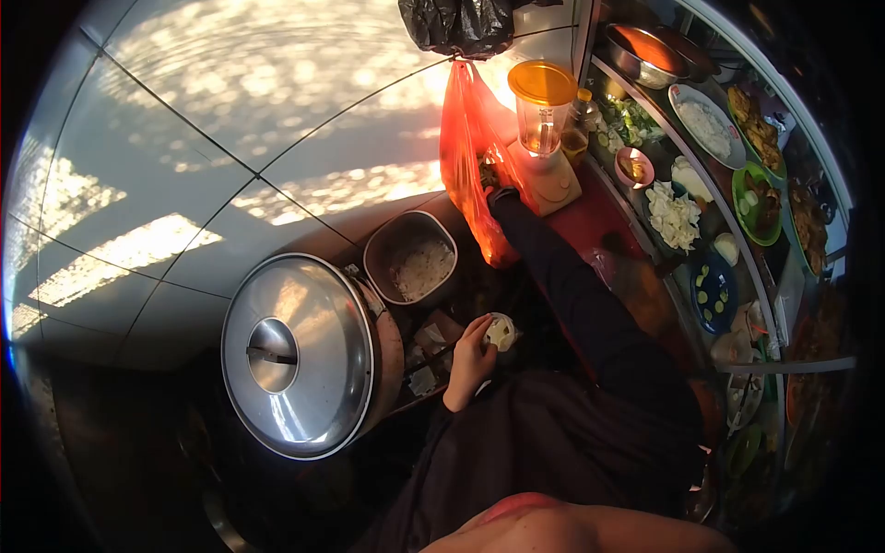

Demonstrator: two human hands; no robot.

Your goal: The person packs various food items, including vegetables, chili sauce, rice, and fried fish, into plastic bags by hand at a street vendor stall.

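Observation:
My left hand (471, 362) is low in front of my body, its fingers closed on the edge of a small white round container (501, 333) with pale contents. I cannot make out what those contents are. My right arm stretches forward, and my right hand (498, 192) is at the opening of a translucent red plastic bag (470, 138), partly inside it. The fingers of that hand are hidden by the bag and shadow. Something greenish shows dimly in the bag near the hand.
A large lidded metal pot (300, 323) stands on the left, beside a square metal container (411, 288) with rice-like food. A blender (542, 129) with an orange lid stands behind the bag. A display case on the right holds several dishes, including a white plate (680, 93). A black bag (458, 26) hangs above.

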